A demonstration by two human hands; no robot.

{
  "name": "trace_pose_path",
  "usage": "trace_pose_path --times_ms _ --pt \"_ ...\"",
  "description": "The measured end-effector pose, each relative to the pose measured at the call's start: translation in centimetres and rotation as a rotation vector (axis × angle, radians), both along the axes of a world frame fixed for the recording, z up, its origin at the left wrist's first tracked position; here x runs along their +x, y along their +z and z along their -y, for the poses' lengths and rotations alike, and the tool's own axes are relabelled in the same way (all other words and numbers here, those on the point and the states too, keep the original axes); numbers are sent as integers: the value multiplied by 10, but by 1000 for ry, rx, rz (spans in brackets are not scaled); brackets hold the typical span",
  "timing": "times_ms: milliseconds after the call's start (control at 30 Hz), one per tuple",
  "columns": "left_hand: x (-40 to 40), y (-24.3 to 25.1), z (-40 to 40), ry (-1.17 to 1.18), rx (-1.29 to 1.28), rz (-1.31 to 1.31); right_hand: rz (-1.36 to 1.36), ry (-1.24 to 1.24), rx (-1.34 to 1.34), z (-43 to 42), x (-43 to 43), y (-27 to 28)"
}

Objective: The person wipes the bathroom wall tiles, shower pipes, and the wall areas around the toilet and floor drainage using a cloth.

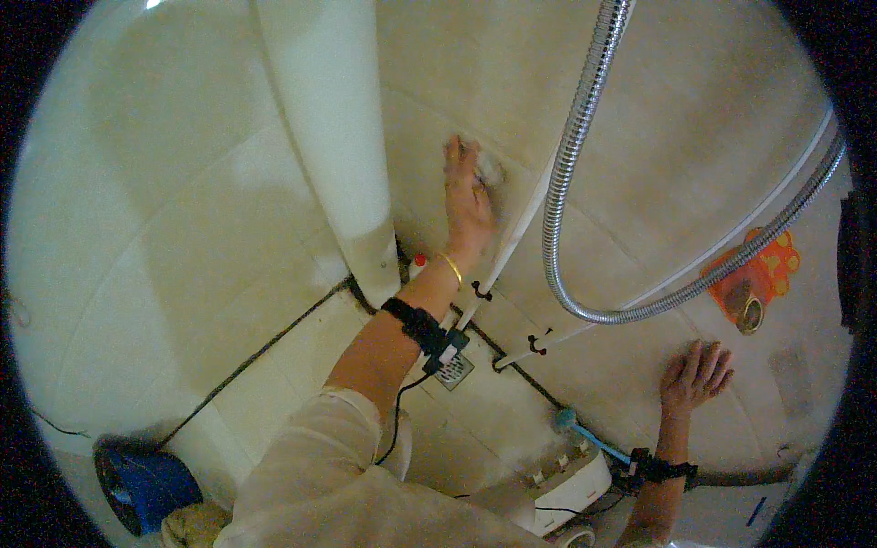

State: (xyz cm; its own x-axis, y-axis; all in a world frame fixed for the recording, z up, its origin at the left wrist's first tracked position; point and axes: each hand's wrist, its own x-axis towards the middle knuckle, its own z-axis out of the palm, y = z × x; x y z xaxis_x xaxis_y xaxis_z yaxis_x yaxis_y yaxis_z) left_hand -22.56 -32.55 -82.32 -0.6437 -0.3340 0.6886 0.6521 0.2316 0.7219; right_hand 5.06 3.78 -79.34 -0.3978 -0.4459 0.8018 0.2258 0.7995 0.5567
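Note:
My left hand [469, 195] is pressed to the beige tiled wall [425, 109], right of a thick white vertical pipe [336, 137]. A whitish, blurred cloth or wad [489, 170] lies at its fingers; its kind cannot be told. A gold-coloured bracelet circles that wrist, and a black strap with a small device is on the forearm. My right hand [695, 377] rests on the wall at the right, fingers spread, holding nothing. Above it an orange wall-mounted item [757, 274] has a round metal-like ring at its lower end. A black strap is on my right wrist.
A flexible metal shower hose [569, 171] loops down between the hands. Thin white pipes [527, 219] run along the wall in black clips. Below are a floor drain [453, 371], a blue-handled brush [596, 438], a white plastic container [572, 486] and a blue bucket [151, 483].

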Motion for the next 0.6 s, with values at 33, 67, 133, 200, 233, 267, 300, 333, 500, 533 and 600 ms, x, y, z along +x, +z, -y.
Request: trace_pose_path --times_ms 33,67,133,200,233,267,300,333,500,533,600 --pt "-14 9 6 102 55 -55 -9 2 4 0 0 0" --pt "-27 18 13 190 103 -92 -12 7 5 -1 -1 1" --pt "-54 34 29 268 241 -44 -15 -23 16 -2 4 2" --pt "-78 42 50 277 396 80 -21 -47 23 0 7 -1" --pt "-88 45 61 273 463 151 -14 -48 21 2 7 0" --pt "-96 45 73 256 517 225 -5 -49 20 4 6 2" --pt "-103 39 81 237 560 299 -7 -44 19 4 4 0" --pt "-105 30 85 222 580 360 13 -39 1 5 6 -1" --pt "-72 -67 50 182 524 618 32 -17 14 4 2 -2" --pt "-57 -89 43 165 488 680 38 -41 -9 4 2 -3" --pt "-34 -130 20 121 402 788 0 -77 1 2 -4 -5"
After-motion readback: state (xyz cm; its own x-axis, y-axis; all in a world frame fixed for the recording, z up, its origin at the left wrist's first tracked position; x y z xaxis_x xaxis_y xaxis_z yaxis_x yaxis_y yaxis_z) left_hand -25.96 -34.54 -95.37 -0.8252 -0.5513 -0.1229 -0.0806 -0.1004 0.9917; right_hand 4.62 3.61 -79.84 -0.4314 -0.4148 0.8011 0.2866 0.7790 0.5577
